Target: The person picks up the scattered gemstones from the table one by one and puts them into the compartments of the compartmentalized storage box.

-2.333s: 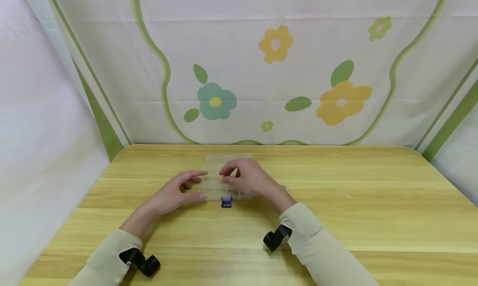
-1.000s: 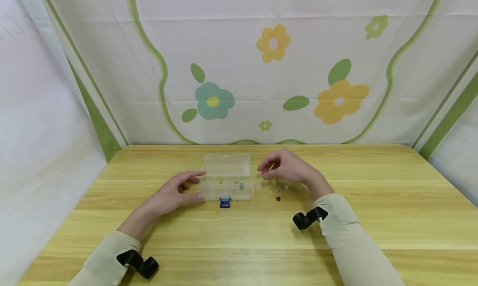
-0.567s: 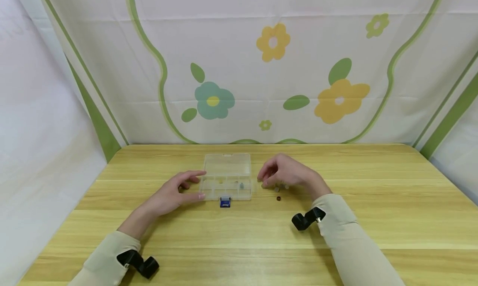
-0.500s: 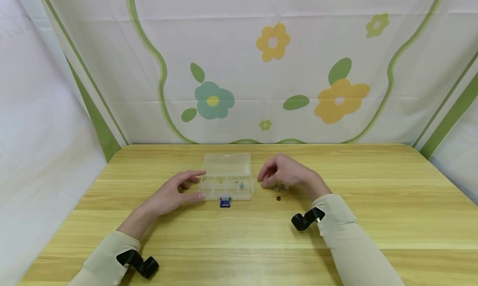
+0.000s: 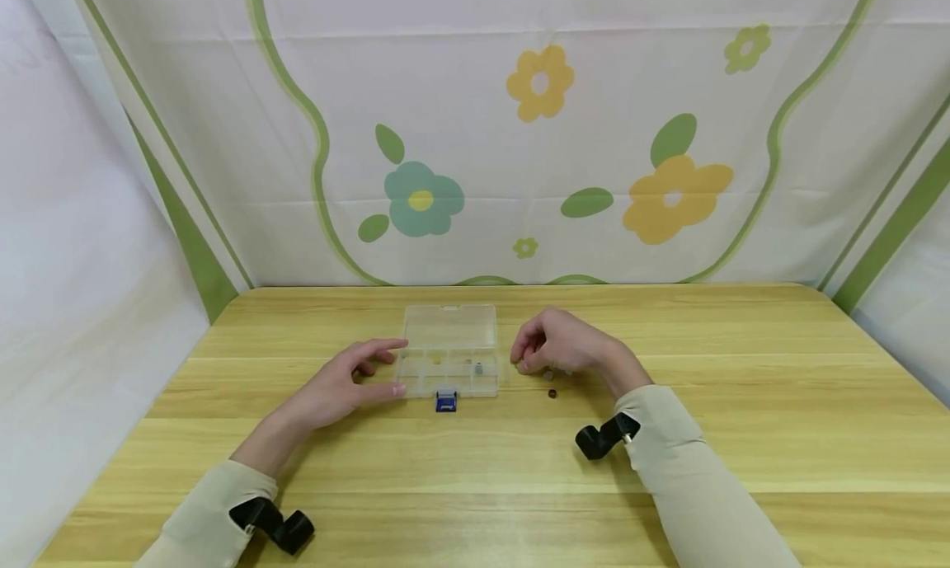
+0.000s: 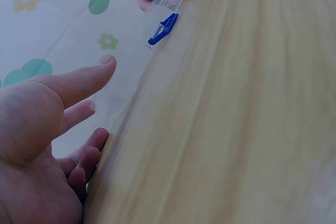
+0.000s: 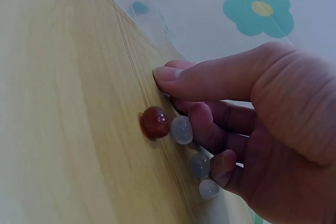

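A clear plastic compartment box (image 5: 446, 329) lies on the table with its lid laid back and a blue latch (image 5: 446, 402) in front. Small yellowish and grey-blue beads show in its compartments. My left hand (image 5: 337, 387) rests at the box's left end, index finger by the hinge side, thumb near the front corner, fingers loosely extended. Right of the box, my right hand (image 5: 560, 343) pinches at the tabletop where a clear bead lay; the fingertips hide it. Below that hand lie a reddish-brown bead (image 7: 155, 123) and clear beads, among them one bead (image 7: 182, 130) beside the curled fingers.
The wooden table (image 5: 445, 485) runs back to a white cloth (image 5: 475, 139) printed with flowers and green lines. Black wrist cameras are strapped to both sleeves, the left camera (image 5: 273, 525) and the right camera (image 5: 607, 436), both low over the table.
My right hand has moved from over the box out to the right, then down onto the clear bead beside it, thumb and index closing together. My left hand has stayed at the box.
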{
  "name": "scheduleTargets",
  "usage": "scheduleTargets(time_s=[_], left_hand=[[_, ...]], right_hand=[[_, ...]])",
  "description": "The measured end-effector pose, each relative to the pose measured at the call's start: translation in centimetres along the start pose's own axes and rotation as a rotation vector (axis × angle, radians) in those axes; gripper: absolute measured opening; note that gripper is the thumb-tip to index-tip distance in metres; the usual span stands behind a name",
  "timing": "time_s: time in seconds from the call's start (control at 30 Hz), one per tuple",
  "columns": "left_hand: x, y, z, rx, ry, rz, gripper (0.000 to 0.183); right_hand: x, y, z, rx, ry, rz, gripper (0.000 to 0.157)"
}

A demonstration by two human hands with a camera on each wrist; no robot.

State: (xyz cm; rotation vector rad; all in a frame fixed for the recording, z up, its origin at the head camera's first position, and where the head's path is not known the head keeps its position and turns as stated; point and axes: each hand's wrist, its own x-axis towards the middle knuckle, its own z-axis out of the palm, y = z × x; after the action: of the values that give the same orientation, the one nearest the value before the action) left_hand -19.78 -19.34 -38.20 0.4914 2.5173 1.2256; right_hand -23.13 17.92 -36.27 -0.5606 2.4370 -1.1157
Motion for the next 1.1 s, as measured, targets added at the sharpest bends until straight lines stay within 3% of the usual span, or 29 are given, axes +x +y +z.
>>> scheduleTargets(time_s=[0.47, 1.1], left_hand=[[-0.08, -0.03, -0.05, -0.010, -0.003, 0.005, 0.069], [0.08, 0.04, 0.00, -0.001, -0.002, 0.010, 0.068]], right_hand=[[-0.03, -0.31, 0.09, -0.002, -0.038, 0.019, 0.011], [-0.15, -0.36, 0.21, -0.097, -0.044, 0.010, 0.002]])
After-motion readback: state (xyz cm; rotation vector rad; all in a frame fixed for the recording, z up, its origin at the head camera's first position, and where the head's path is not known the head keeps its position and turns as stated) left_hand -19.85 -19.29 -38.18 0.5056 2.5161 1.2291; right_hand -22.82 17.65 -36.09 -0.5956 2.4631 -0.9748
